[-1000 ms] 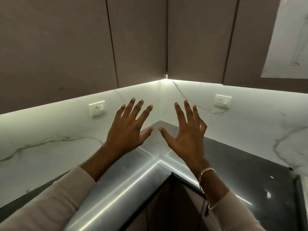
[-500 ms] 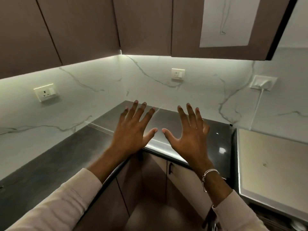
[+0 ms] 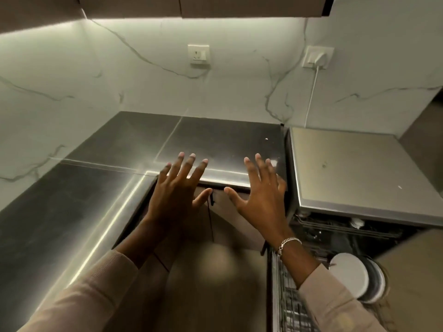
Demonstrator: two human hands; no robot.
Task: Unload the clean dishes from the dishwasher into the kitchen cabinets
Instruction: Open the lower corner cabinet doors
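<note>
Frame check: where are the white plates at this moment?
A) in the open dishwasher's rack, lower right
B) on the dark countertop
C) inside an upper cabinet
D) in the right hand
A: the white plates stand in the dishwasher rack at lower right, while the left hand and right hand are spread and hold nothing.

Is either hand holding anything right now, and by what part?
Nothing is held: left hand and right hand are both spread open and empty.
</note>
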